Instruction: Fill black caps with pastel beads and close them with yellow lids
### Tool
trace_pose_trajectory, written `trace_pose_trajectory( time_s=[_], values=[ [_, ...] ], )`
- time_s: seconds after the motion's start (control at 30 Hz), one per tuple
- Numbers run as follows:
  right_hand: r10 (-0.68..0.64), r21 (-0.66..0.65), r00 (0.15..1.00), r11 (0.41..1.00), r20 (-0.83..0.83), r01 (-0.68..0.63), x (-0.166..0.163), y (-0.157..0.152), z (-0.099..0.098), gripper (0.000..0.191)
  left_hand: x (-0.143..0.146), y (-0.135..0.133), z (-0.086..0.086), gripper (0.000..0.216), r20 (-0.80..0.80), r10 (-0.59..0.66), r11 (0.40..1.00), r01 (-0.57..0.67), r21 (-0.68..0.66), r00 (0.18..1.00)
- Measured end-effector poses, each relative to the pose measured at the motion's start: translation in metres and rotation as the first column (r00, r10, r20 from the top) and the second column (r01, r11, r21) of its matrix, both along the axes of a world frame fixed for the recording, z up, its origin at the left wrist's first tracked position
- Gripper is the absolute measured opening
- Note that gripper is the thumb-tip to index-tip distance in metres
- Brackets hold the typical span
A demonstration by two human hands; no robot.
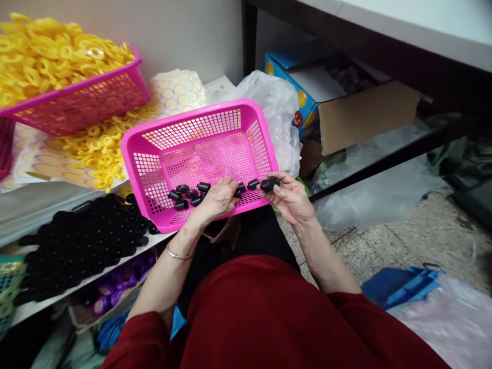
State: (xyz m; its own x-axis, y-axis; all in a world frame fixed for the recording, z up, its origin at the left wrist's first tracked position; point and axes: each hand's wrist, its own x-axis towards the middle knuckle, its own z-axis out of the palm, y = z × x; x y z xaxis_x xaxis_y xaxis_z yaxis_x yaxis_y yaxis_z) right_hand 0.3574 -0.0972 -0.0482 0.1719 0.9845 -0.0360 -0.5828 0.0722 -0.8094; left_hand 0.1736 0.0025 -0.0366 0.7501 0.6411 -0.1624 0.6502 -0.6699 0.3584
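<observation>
A pink mesh basket (pixel 200 138) rests tilted on my lap, with several small black plastic caps (pixel 184 196) lying along its near edge. My left hand (pixel 218 199) reaches into the basket among the caps, fingers curled down over them. My right hand (pixel 288 197) sits at the basket's right near corner and pinches one black cap (pixel 269 183) between thumb and fingers. A thin bracelet (pixel 177 254) circles my left wrist.
A second pink basket (pixel 80 102) heaped with yellow rings (pixel 46 51) stands at upper left, more rings (pixel 98 151) spilled below it. A pile of black caps (pixel 80 241) covers the shelf at left. Plastic bags (pixel 277 113), a cardboard box (pixel 338 107) and a dark table frame lie right.
</observation>
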Motion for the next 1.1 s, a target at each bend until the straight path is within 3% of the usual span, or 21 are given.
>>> trace_pose_trajectory(
  time_s=[0.07,0.1,0.13,0.2,0.23,0.3,0.4,0.47,0.57,0.67,0.77,0.9,1.0,1.1],
  values=[
    [-0.071,0.014,0.997,0.997,0.025,0.071,-0.001,0.0,-0.001,0.037,-0.003,0.002,-0.001,0.017,0.174,0.12,0.989,-0.103,-0.103,0.977],
    [-0.124,0.027,0.991,0.992,0.052,0.123,-0.002,0.0,-0.001,0.036,-0.004,0.002,0.0,0.022,0.298,0.219,0.968,-0.168,-0.187,0.929],
    [-0.19,0.049,0.978,0.981,0.09,0.186,-0.004,0.0,0.0,0.035,-0.005,0.002,0.003,0.028,0.43,0.328,0.931,-0.21,-0.299,0.841],
    [-0.325,0.122,0.926,0.944,0.191,0.306,-0.009,-0.003,0.001,0.034,-0.006,-0.002,0.011,0.04,0.617,0.539,0.813,-0.164,-0.558,0.573],
    [-0.378,0.17,0.892,0.923,0.25,0.344,-0.012,-0.005,0.002,0.033,-0.006,-0.005,0.016,0.041,0.641,0.629,0.739,-0.082,-0.668,0.44],
    [-0.447,0.274,0.808,0.891,0.383,0.363,-0.021,-0.009,0.005,0.033,-0.005,-0.015,0.026,0.035,0.586,0.768,0.582,0.1,-0.807,0.258],
    [-0.515,0.445,0.631,0.849,0.581,0.283,-0.036,-0.015,0.012,0.033,-0.002,-0.03,0.035,0.02,0.418,0.9,0.383,0.232,-0.894,0.124],
    [-0.576,0.556,0.498,0.805,0.648,0.207,-0.044,-0.017,0.015,0.033,0.001,-0.039,0.035,0.014,0.34,0.939,0.316,0.257,-0.913,0.052],
    [-0.663,0.665,0.354,0.734,0.66,0.136,-0.052,-0.016,0.016,0.036,0.005,-0.046,0.031,0.012,0.29,0.956,0.289,0.269,-0.919,-0.037],
    [-0.667,0.667,0.29,0.736,0.686,0.115,-0.058,-0.014,0.011,0.034,0.006,-0.05,0.027,0.017,0.289,0.954,0.301,0.243,-0.922,-0.084],
    [-0.583,0.574,0.306,0.809,0.753,0.126,-0.06,-0.015,0.007,0.028,0.005,-0.053,0.024,0.024,0.317,0.946,0.325,0.189,-0.927,-0.069],
    [-0.463,0.454,0.389,0.883,0.797,0.122,-0.059,-0.019,0.005,0.028,0.005,-0.055,0.019,0.029,0.345,0.935,0.354,0.172,-0.919,-0.085],
    [-0.452,0.441,0.396,0.889,0.799,0.123,-0.059,-0.02,0.006,0.027,0.006,-0.056,0.017,0.032,0.321,0.937,0.343,0.181,-0.922,-0.139],
    [-0.496,0.475,0.332,0.867,0.802,0.148,-0.06,-0.021,0.004,0.028,0.009,-0.061,0.018,0.038,0.3,0.938,0.33,0.182,-0.926,-0.174]
  ],
)
